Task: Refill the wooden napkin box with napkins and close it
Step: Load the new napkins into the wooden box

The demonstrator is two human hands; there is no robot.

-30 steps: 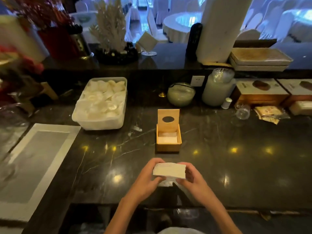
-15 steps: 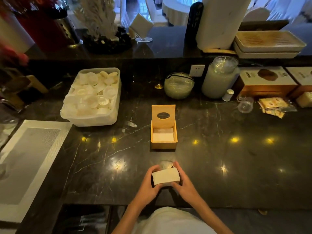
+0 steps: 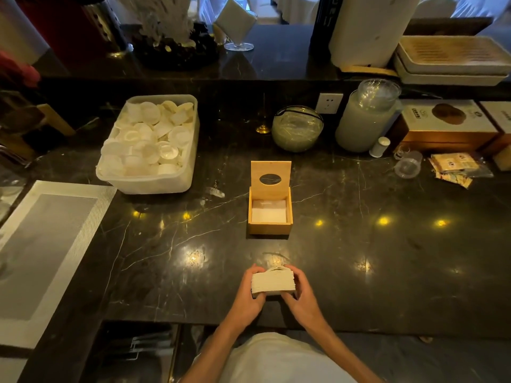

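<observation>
Dark marble with pale veins forms the counter (image 3: pixel 359 272), dotted with small yellow reflections of lights, and a raised ledge of the same stone runs along its far side. Near the front edge, both hands grip a thick stack of napkins (image 3: pixel 272 283) just above the stone: the left hand (image 3: pixel 246 297) wraps its left end with fingers curled round the side, and the right hand (image 3: pixel 301 297) does the same at the right end, thumbs lying along the near face. Beyond the stack, well apart from it toward the far side, stands the wooden napkin box (image 3: pixel 270 217), open, with its lid (image 3: pixel 271 179) raised upright at the back and showing an oval hole. A few white napkins lie flat in the bottom of the box. To the far left of the box sits a translucent plastic tub (image 3: pixel 149 183) heaped with round white lids or cups; which they are cannot be told. A grey placemat with a pale border (image 3: pixel 41 258) lies at the left edge. Far right of the box stand a glass bowl (image 3: pixel 297 128), a tall frosted jar (image 3: pixel 365 117), a small white shaker (image 3: pixel 379 147), an overturned clear cup (image 3: pixel 408 164) and some printed sachets (image 3: pixel 453 168). A wall socket (image 3: pixel 329 103) sits on the ledge face.
</observation>
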